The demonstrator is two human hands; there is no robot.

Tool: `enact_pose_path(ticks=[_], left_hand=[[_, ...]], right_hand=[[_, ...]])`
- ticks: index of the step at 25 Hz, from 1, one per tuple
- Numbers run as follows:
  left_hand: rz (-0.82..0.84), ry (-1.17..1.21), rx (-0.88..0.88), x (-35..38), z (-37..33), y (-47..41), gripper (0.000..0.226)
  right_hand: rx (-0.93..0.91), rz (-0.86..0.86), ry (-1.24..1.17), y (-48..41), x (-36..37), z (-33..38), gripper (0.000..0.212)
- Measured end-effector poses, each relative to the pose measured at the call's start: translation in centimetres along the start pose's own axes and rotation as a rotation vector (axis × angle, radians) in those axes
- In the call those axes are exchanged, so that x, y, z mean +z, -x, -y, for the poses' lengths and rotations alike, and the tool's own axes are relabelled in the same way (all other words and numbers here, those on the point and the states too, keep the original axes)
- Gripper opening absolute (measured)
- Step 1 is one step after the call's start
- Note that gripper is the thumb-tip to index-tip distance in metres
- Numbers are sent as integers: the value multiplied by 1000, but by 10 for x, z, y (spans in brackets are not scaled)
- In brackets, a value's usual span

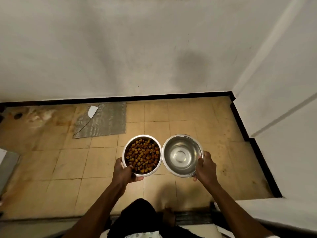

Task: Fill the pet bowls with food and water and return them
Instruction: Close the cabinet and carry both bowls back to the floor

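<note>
Head view, looking down: the left hand (124,172) is curled shut on the near rim of the food bowl (142,155), thumb hooked over the lip and fingers under the base. The right hand (205,166) is clamped on the right rim of the water bowl (182,155) in the same way, thumb on the edge. Both bowls are held above the floor at lower centre of the frame, side by side, rims nearly touching.

Both bowls are round, shiny steel with a pale outer band. The left one is heaped with brown and orange kibble (143,154); the right one holds clear water over a ringed bottom.

The tiled floor (188,114) is tan, square-jointed and stained, more so at mid-left. A grey ribbed mat (106,121) lies at mid-left against the black skirting (154,97), one corner folded over to show a white underside. White walls (154,48) close the top and right of the frame; bare tiles lie open ahead of the bowls and to their right.
</note>
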State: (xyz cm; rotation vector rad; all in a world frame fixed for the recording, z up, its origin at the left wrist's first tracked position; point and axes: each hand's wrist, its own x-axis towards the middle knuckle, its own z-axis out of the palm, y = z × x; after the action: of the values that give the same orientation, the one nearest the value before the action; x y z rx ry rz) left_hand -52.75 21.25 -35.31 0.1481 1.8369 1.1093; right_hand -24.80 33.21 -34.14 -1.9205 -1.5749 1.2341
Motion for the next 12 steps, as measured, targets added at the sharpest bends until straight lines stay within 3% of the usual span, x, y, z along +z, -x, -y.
enact_pose_path(ticks=[8,12], left_hand=[[28,52,-84,42,-70,-207,53],[-26,46,-174,66,-68,-332,51]], right_hand=[[125,31,-113,-180,90,45,17],[190,58,-170,-287,163,37,17]])
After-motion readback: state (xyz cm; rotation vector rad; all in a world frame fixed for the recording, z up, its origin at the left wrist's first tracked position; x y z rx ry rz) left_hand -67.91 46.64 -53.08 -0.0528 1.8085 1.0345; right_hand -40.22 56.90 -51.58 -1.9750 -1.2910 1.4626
